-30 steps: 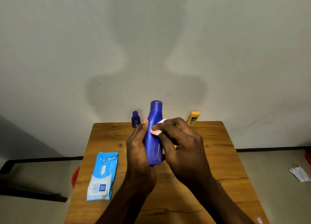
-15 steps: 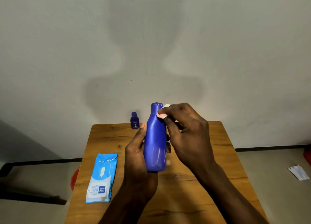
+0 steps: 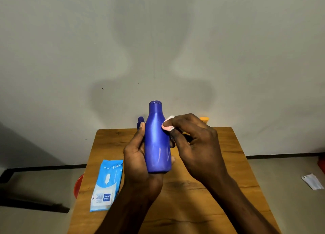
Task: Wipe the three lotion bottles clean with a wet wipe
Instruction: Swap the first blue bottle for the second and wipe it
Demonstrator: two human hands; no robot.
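Large blue lotion bottle being wiped, gripped upright by the left hand.
A folded wet wipe is pinched against its 2 o'clock shoulder by the right hand; remaining faces are probably to be covered next.

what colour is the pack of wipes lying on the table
Light blue with white patches, the pack of wipes shows best in the head view.

Two bare forearms, left hand, right hand, sleeveless, ringless.

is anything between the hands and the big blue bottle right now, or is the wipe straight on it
Nothing visible stands in the way. The left hand grips the big blue bottle directly, and the right hand pinches the wipe against the bottle's right shoulder, with only the wipe between fingers and plastic.
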